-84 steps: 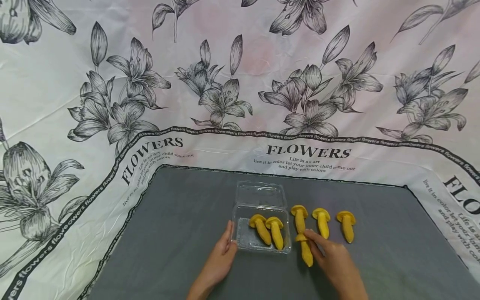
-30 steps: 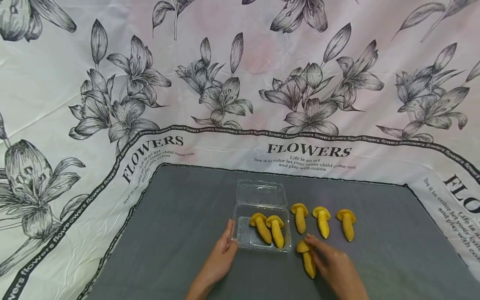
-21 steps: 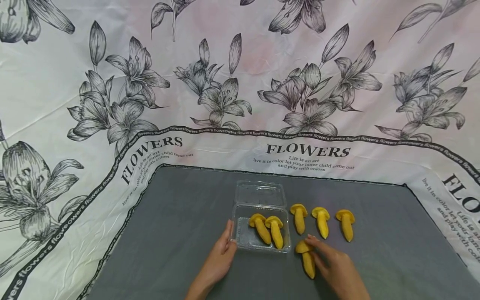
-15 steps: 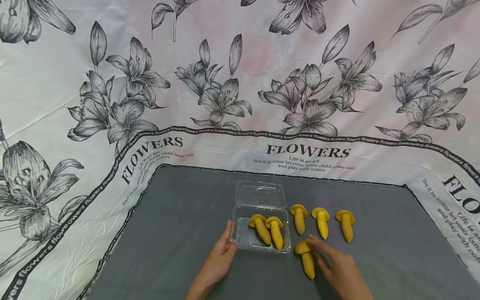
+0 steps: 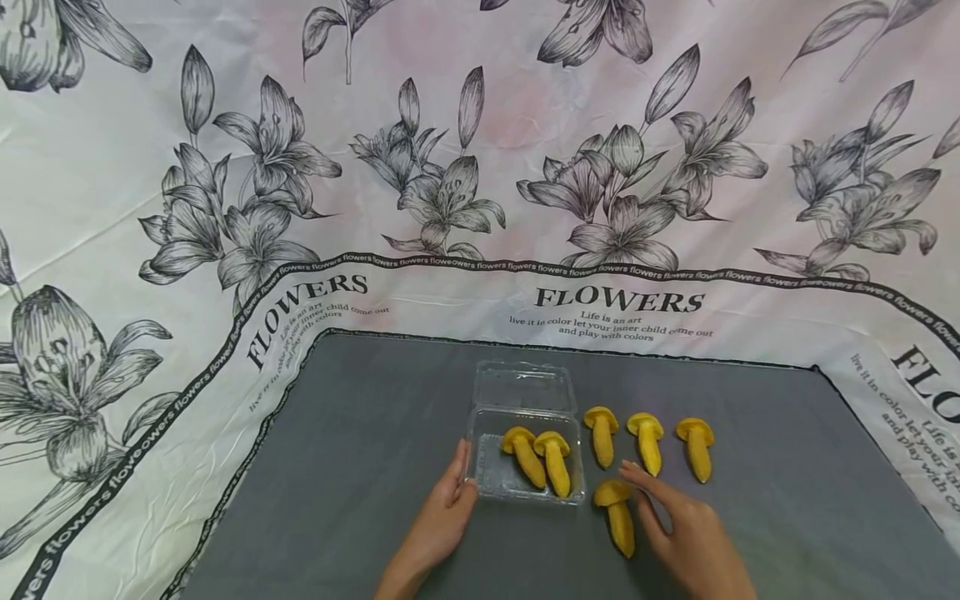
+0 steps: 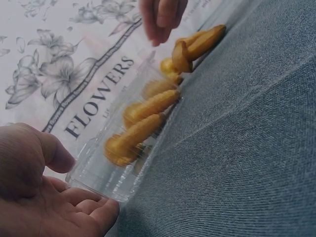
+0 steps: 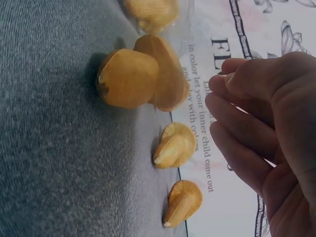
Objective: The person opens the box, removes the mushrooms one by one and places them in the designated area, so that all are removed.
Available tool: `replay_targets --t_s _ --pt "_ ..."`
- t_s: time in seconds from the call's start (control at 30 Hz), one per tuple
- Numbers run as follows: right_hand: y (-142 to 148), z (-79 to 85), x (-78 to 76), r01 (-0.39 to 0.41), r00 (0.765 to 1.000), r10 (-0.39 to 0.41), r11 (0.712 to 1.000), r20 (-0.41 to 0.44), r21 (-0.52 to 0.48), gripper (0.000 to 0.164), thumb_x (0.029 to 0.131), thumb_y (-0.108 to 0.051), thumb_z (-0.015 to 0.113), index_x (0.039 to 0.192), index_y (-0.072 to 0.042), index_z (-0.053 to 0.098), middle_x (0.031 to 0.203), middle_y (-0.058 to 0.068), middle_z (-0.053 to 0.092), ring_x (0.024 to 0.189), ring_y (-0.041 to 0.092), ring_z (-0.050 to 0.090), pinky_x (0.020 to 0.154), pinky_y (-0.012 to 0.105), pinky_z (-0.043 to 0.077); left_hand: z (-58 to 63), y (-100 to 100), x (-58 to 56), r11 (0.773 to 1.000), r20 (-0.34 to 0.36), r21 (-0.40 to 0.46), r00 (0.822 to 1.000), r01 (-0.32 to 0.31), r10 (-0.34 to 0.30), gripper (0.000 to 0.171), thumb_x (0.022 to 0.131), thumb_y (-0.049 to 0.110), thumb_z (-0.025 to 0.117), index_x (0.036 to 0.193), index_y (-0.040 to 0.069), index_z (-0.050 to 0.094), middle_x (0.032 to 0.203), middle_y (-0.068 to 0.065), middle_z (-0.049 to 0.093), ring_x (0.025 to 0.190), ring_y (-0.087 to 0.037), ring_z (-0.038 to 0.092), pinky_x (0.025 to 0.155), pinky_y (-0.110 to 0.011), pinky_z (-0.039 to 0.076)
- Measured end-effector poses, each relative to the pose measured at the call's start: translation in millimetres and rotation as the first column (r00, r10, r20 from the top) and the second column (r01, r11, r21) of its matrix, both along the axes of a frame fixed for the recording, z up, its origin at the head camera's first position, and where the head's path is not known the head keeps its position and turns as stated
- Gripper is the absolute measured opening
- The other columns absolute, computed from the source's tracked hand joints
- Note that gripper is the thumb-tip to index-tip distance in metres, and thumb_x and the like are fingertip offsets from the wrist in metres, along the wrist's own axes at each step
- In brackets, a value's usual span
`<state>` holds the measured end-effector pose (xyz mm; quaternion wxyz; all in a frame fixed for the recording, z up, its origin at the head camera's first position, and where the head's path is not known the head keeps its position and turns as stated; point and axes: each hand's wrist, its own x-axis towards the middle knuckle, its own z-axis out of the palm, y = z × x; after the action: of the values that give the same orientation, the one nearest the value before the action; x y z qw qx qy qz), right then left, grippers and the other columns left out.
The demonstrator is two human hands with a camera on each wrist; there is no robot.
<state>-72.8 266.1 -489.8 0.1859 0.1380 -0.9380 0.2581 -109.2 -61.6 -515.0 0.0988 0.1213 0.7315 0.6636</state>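
Note:
My left hand [image 5: 442,508] holds the left side of a hinged clear plastic box [image 5: 487,483], thumb at its near corner and fingers along the wall. Two yellow mushrooms [image 5: 525,458] lie side by side inside it, caps away from me. Right of the box, a mushroom [image 5: 619,525] rests on the grey cloth, its cap toward the back. My right hand [image 5: 686,525] is just beside that mushroom, fingers apart and holding nothing. In the right wrist view the same hand [image 7: 276,113] appears with loosely bent fingers, the nearest mushroom [image 7: 128,79] to its left.
Three more yellow mushrooms stand in a row behind the right hand: a left one [image 5: 602,442], a middle one [image 5: 648,442] and a right one [image 5: 697,454]. The box's lid [image 5: 522,387] lies folded back. A flower-printed cloth [image 5: 450,208] hangs behind the grey surface [image 5: 360,417].
My right hand has brought the mushroom closer to me, clear of the row, then let it go and drawn slightly away to the right. The left hand and box have stayed put.

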Motion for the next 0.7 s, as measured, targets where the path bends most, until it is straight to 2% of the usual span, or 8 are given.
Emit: replay_targets --t_s 0.17,0.3,0.4,0.53,0.6,0.63,0.7 --pt "-3 3.2 -1.9 -0.023 1.000 0.023 1.000 -0.008 -0.010 0.050 0.087 0.010 0.079 0.129 -0.017 0.073 0.130 0.008 0.075 0.048 -0.009 0.016 0.046 0.019 0.033 -0.9 -1 -0.4 1.000 -0.009 0.014 1.000 0.002 -0.002 0.068 0.110 0.003 0.043 0.166 -0.005 0.007 0.173 -0.021 0.013 0.160 -0.032 0.009 0.123 -0.037 0.011" --pt "-5 9.8 -5.0 -0.040 0.998 0.040 0.999 -0.041 -0.003 0.052 0.086 0.011 0.079 0.131 -0.016 0.073 0.130 0.007 0.075 0.049 -0.008 0.021 0.049 0.018 0.034 -1.3 0 -1.3 1.000 -0.018 0.023 1.000 0.009 -0.009 0.068 0.109 0.002 0.043 0.166 -0.006 0.006 0.173 -0.022 0.013 0.160 -0.032 0.009 0.122 -0.036 0.011" --pt "-8 17.4 -8.3 -0.051 0.997 0.051 0.999 -0.052 0.008 0.054 0.086 0.009 0.080 0.134 -0.017 0.072 0.131 0.005 0.075 0.049 -0.007 0.025 0.050 0.018 0.034 -2.0 1 -2.4 1.000 -0.024 0.015 1.000 0.007 -0.006 0.068 0.109 0.002 0.042 0.166 -0.006 0.006 0.173 -0.022 0.013 0.160 -0.033 0.011 0.122 -0.033 0.013" --pt "-15 26.7 -13.0 -0.038 0.998 0.039 0.999 -0.040 0.022 0.055 0.089 0.003 0.081 0.137 -0.021 0.071 0.125 0.001 0.077 0.048 -0.006 0.027 0.048 0.019 0.034 -3.2 0 -2.9 1.000 -0.029 -0.006 1.000 -0.002 0.002 0.068 0.109 0.003 0.043 0.166 -0.006 0.007 0.173 -0.023 0.014 0.159 -0.035 0.012 0.118 -0.020 0.016" --pt "-19 29.5 -15.6 -0.040 0.998 0.042 0.999 -0.052 0.026 0.057 0.088 0.002 0.082 0.139 -0.021 0.071 0.112 -0.003 0.079 0.047 -0.008 0.025 0.046 0.018 0.033 -3.8 0 -2.8 1.000 -0.022 -0.014 1.000 -0.003 0.003 0.068 0.110 0.004 0.043 0.166 -0.006 0.007 0.173 -0.022 0.014 0.159 -0.034 0.013 0.115 -0.013 0.018" --pt "-20 30.4 -17.0 -0.048 0.997 0.050 0.999 -0.065 0.022 0.059 0.087 0.004 0.083 0.139 -0.021 0.071 0.100 -0.005 0.079 0.047 -0.009 0.023 0.045 0.018 0.033 -3.9 0 -2.7 1.000 -0.019 -0.017 1.000 -0.001 0.001 0.068 0.110 0.004 0.043 0.166 -0.006 0.007 0.173 -0.021 0.014 0.159 -0.034 0.012 0.114 -0.011 0.017" --pt "-23 31.8 -20.3 -0.071 0.993 0.073 0.997 -0.093 0.021 0.062 0.085 0.005 0.083 0.140 -0.021 0.070 0.080 -0.011 0.070 0.046 -0.011 0.019 0.044 0.016 0.032 -4.3 0 -2.7 1.000 -0.019 -0.017 1.000 0.001 -0.002 0.068 0.110 0.004 0.043 0.166 -0.006 0.007 0.173 -0.021 0.014 0.159 -0.034 0.013 0.115 -0.014 0.018"
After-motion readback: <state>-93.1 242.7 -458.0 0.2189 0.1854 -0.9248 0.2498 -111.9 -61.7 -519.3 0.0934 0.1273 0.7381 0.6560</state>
